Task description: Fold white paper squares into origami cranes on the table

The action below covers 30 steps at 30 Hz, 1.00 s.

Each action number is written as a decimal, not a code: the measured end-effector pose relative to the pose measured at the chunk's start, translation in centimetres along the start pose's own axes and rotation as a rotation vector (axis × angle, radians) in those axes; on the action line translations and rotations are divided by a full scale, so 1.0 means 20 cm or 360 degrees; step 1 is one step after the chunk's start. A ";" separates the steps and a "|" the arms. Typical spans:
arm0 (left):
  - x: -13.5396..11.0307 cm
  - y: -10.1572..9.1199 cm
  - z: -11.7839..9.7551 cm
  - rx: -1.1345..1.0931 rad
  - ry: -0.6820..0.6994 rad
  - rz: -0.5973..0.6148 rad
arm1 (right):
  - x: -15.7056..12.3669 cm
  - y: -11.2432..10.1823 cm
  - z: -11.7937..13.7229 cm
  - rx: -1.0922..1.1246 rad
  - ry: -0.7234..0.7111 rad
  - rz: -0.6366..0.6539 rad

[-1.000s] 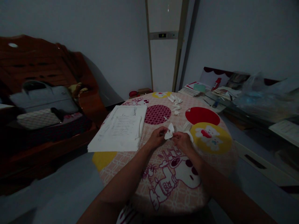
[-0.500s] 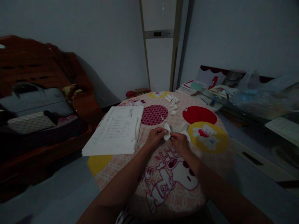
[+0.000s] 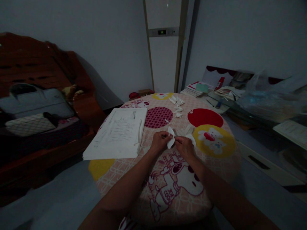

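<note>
Both forearms reach in from below and meet over the round table draped in a pink cartoon-dog cloth (image 3: pixel 112 182). A stack of white written-on paper sheets (image 3: pixel 117 134) lies on it, well left of the left hand (image 3: pixel 160 142); its handwriting is too blurred to read. The left hand and the right hand (image 3: pixel 184 146) sit knuckles-up, close together, fingertips pinched on the small white folded paper piece (image 3: pixel 171 138) held between them just above the cloth. A cluster of small white paper scraps (image 3: pixel 177 101) lies beyond the hands.
</note>
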<state>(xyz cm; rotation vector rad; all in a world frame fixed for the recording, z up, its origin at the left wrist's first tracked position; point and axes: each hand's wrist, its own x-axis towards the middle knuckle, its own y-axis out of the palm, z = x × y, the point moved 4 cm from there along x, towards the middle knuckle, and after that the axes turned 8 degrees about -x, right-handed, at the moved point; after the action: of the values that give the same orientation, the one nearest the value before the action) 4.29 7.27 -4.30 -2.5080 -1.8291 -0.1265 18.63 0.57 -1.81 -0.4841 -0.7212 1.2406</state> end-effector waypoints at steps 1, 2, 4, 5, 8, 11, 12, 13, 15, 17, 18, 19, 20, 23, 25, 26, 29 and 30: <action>0.00 0.00 -0.01 0.0012 0.0046 -0.0006 | 0.00 0.00 0.00 0.0009 0.0037 0.0007; 0.00 0.00 -0.03 0.0026 0.0091 -0.0008 | 0.00 0.00 0.00 0.0022 0.0072 0.0011; -0.01 0.00 -0.05 0.0053 0.0139 0.0016 | 0.00 0.00 0.00 0.0062 0.0111 0.0024; -0.01 0.00 -0.05 0.0055 0.0139 0.0029 | 0.00 0.00 0.00 0.0090 0.0118 0.0034; -0.01 0.00 -0.06 0.0012 0.0091 0.0060 | 0.01 0.00 0.01 0.0175 0.0137 0.0044; -0.01 0.00 -0.05 -0.0081 0.0044 0.0100 | 0.00 -0.01 0.01 0.0203 0.0151 0.0051; -0.01 0.00 -0.05 -0.0118 0.0031 0.0116 | 0.00 -0.01 0.01 0.0199 0.0144 0.0048; -0.01 -0.01 -0.04 -0.0154 0.0022 0.0131 | 0.00 -0.01 0.01 0.0197 0.0136 0.0046; -0.01 -0.01 -0.04 -0.0211 0.0011 0.0154 | 0.00 -0.01 0.01 0.0212 0.0122 0.0044; -0.01 -0.01 -0.04 -0.0231 0.0014 0.0160 | 0.01 -0.01 0.01 0.0249 0.0126 0.0054; -0.01 -0.01 -0.04 -0.0236 0.0016 0.0158 | 0.01 0.00 0.00 0.0274 0.0144 0.0050; -0.01 -0.01 -0.04 -0.0241 0.0017 0.0155 | 0.01 0.00 -0.01 0.0302 0.0166 0.0044; -0.01 -0.01 -0.04 -0.0249 0.0021 0.0154 | 0.01 0.01 -0.02 0.0333 0.0185 0.0039; 0.00 -0.01 -0.03 -0.0277 0.0015 0.0169 | 0.01 0.02 -0.05 0.0380 0.0174 0.0038; 0.00 0.00 -0.03 -0.0284 0.0007 0.0174 | 0.01 0.02 -0.05 0.0348 0.0149 0.0053; 0.00 0.00 -0.02 -0.0281 0.0004 0.0177 | 0.01 0.02 -0.05 0.0327 0.0151 0.0057; 0.00 -0.01 -0.01 -0.0243 0.0001 0.0195 | 0.01 0.03 -0.06 0.0292 0.0180 0.0060; 0.01 -0.01 -0.01 -0.0225 0.0001 0.0208 | 0.01 0.03 -0.06 0.0287 0.0182 0.0064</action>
<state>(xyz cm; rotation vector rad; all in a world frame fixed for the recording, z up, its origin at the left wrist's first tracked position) 4.11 7.42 -4.11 -2.7120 -1.7068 -0.2616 19.05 1.02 -2.99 -0.4186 -0.4999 1.2913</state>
